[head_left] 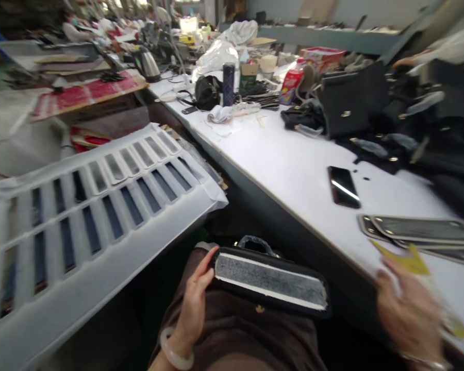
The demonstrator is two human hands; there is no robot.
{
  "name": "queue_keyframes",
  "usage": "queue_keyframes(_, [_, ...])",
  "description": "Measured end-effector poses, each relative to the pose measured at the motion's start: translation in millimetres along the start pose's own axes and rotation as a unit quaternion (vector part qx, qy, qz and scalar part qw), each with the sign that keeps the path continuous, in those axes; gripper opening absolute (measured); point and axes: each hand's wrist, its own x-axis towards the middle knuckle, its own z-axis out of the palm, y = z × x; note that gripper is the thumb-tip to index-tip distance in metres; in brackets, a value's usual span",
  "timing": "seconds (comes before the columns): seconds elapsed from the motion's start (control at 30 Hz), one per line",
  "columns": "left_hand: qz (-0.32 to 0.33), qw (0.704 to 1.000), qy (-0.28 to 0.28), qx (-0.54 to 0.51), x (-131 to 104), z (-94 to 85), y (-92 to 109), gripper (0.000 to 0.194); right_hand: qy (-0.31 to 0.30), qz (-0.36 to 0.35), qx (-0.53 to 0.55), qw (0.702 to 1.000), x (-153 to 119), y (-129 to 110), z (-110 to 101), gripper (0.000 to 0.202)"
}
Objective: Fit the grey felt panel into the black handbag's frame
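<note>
On my lap a black handbag [268,282] lies on its side, its long narrow face turned up. That face carries a grey strip edged with two white bands. A handle wrapped in clear film [258,242] shows on its far side. My left hand [195,291] is closed on the bag's left end. Over the table's near edge at the right, my right hand [410,304] is smeared by motion. Right beside it is a yellow, partly see-through item [413,260]; whether the fingers grip it cannot be made out. Dark strap-like panels with pale edges [421,232] lie beyond.
A phone [344,186] lies on the white table [270,159]. Several black bags [351,98] crowd its right side. To the left stands a pale slotted tray [112,247] with dark strips in its slots. A red bottle-like pack [292,85] and a dark cylinder [228,84] stand farther back.
</note>
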Motion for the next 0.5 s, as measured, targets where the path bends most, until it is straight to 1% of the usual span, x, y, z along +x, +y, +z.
queue_keyframes(0.03, [0.0,1.0,0.0,0.005,3,-0.9,2,0.046,-0.018,0.036,0.048,0.998,-16,-13,2,0.073])
queue_keyframes(0.07, [-0.008,1.0,0.002,0.009,7,-0.9,3,0.048,-0.042,0.096,0.119,0.987,-31,-25,6,0.068])
queue_keyframes(0.1, [-0.023,1.0,0.0,0.013,11,-0.2,4,0.05,-0.098,0.158,0.212,0.959,-45,-37,12,0.061])
queue_keyframes(0.13, [-0.043,0.999,-0.01,0.019,16,0.9,4,0.051,-0.143,0.215,0.319,0.912,-57,-47,20,0.056])
queue_keyframes(0.17, [-0.056,0.998,-0.015,0.025,21,2.2,4,0.052,-0.179,0.266,0.402,0.858,-66,-55,27,0.052])
queue_keyframes(0.2, [-0.066,0.997,-0.021,0.032,25,3.3,4,0.052,-0.195,0.294,0.453,0.818,-73,-62,32,0.049])
queue_keyframes(0.23, [-0.069,0.997,-0.024,0.037,28,4.1,4,0.05,-0.197,0.305,0.487,0.795,-79,-67,37,0.046])
queue_keyframes(0.27, [-0.067,0.997,-0.024,0.041,30,4.5,4,0.049,-0.193,0.307,0.502,0.785,-82,-71,39,0.044])
queue_keyframes(0.37, [-0.057,0.996,-0.026,0.057,33,4.7,3,0.048,-0.172,0.294,0.492,0.801,-83,-78,40,0.042])
queue_keyframes(0.43, [-0.052,0.995,-0.021,0.079,35,5.0,2,0.047,-0.175,0.295,0.479,0.808,-79,-80,39,0.045])
queue_keyframes(0.5, [-0.052,0.993,-0.004,0.106,38,4.9,1,0.046,-0.184,0.303,0.47,0.808,-73,-82,40,0.047])
